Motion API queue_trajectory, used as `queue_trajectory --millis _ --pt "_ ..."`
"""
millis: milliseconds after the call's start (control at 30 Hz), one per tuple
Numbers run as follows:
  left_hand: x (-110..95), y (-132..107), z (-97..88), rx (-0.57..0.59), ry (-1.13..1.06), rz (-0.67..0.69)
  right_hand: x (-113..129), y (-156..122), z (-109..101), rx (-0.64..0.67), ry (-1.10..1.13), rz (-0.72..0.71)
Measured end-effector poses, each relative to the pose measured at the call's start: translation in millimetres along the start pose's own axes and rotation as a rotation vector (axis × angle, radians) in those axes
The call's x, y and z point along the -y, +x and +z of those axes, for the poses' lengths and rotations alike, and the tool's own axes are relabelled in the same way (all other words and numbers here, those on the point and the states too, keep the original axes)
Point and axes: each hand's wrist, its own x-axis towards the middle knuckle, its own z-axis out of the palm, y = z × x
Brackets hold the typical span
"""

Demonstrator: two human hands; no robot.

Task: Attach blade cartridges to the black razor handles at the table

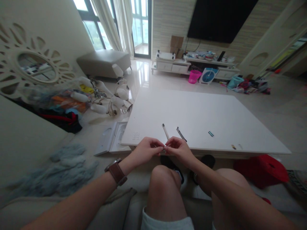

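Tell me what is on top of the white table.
A pale dark-tipped stick, a slim dark tool, a small greenish piece and other little bits. The left hand and right hand block a little of the table, hiding anything there.

The left hand (148,148) and right hand (179,148) are showing bare, as are both forearms. Around the left wrist, left of the lower middle of the frame, the person is wearing a watch (112,164) with a greyish case and a wide brown strap (117,172). Pale shorts (168,223) are covering the upper legs at the bottom edge, leaving the knees uncovered. Dark footwear (207,160) is showing dimly below the bench's (192,118) near edge.
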Motion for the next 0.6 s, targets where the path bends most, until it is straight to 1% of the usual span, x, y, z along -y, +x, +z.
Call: queue_trajectory --millis 233,367,500,600 --pt "3.7 1.6 -0.9 -0.027 0.044 0.024 1.2 -0.3 -0.6 0.007 -0.037 -0.03" --pt "5.4 1.8 -1.9 -0.05 0.04 0.009 0.9 0.4 -1.5 0.02 -0.039 -0.032" --pt "3.4 1.5 -1.8 -0.057 0.016 -0.002 0.9 0.7 -3.0 0.034 -0.043 -0.039" --pt "0.4 0.7 -1.4 -0.078 0.043 -0.007 2.4 -0.6 -4.6 0.027 -0.042 -0.035"
